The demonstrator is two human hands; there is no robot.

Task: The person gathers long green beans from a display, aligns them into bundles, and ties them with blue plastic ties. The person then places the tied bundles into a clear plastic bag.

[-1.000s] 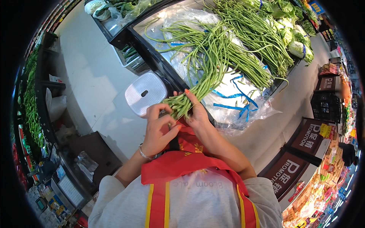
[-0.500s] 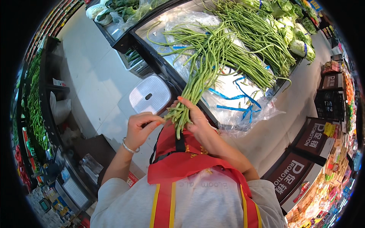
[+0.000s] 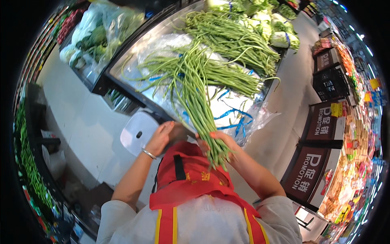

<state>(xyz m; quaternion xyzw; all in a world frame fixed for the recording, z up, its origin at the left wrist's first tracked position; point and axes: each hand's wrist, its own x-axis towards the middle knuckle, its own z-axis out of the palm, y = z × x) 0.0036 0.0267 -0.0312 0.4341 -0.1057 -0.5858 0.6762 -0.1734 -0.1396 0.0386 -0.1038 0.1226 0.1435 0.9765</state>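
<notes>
The left hand (image 3: pixel 159 140) has come away from the bean ends; its grip I cannot tell. The right hand (image 3: pixel 228 141) alone therefore secures the long beans (image 3: pixel 197 103), clamped near their ends, tops lying across the bench (image 3: pixel 138 97).

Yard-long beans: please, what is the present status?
Right hand gripping yard-long bean bunch near one end. Left hand apart. Blue tape beside bunch.
</notes>
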